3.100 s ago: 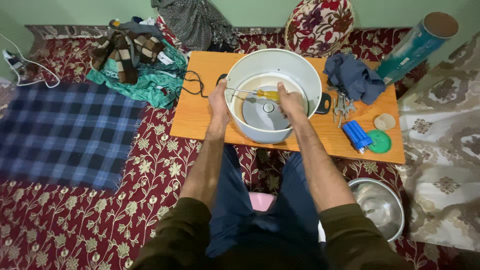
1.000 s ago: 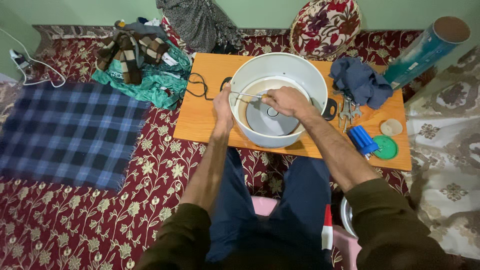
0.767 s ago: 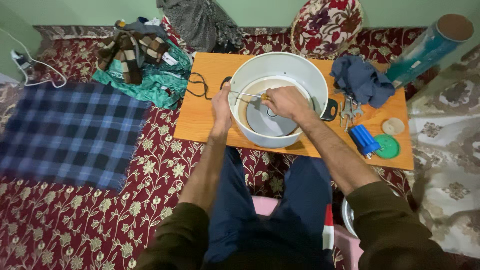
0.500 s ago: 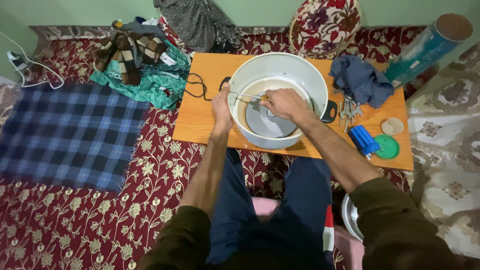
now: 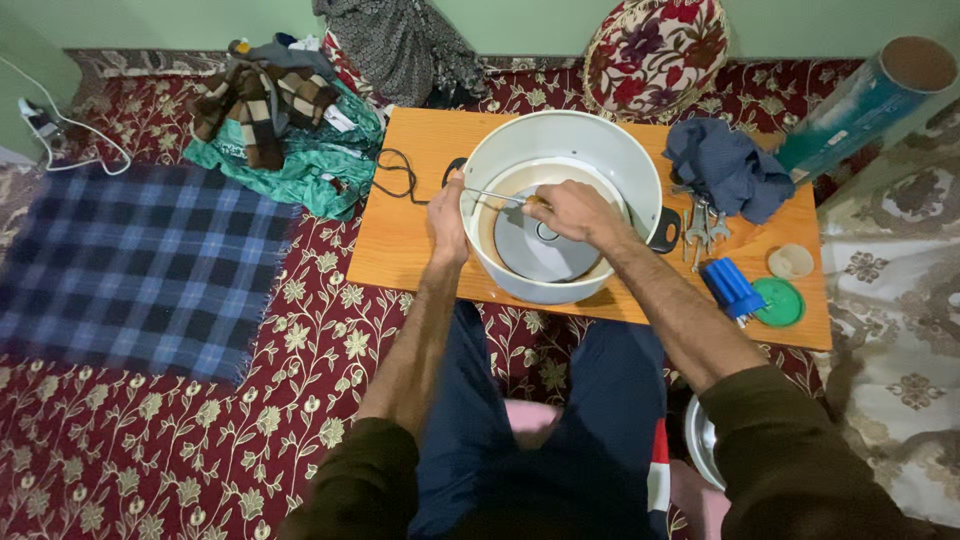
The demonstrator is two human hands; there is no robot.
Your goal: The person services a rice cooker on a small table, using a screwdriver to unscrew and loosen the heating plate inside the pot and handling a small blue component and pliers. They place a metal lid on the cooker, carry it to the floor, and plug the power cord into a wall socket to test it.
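A white round cooker body [image 5: 600, 150] stands on a low wooden table [image 5: 410, 240], with a grey round plate [image 5: 540, 255] at its bottom. My left hand [image 5: 447, 215] grips the pot's near-left rim. Inside the pot, my right hand [image 5: 570, 212] holds a thin metal tool [image 5: 490, 195] whose shaft points left toward the inner wall. The tool's handle is hidden in my fist.
On the table's right lie a dark blue cloth [image 5: 725, 170], metal wrenches [image 5: 700, 225], a blue tool set [image 5: 732, 288], a green lid [image 5: 778, 302] and a small white cap [image 5: 791, 262]. A black cord [image 5: 395, 175] lies at left. Clothes pile [image 5: 285, 120], checked blanket [image 5: 120, 260], rolled mat [image 5: 860, 105], steel bowl [image 5: 700, 440].
My right hand has shifted slightly inside the pot with the tool over the last second. Three seconds ago it rested on the pot's right rim. The left hand stays on the rim.
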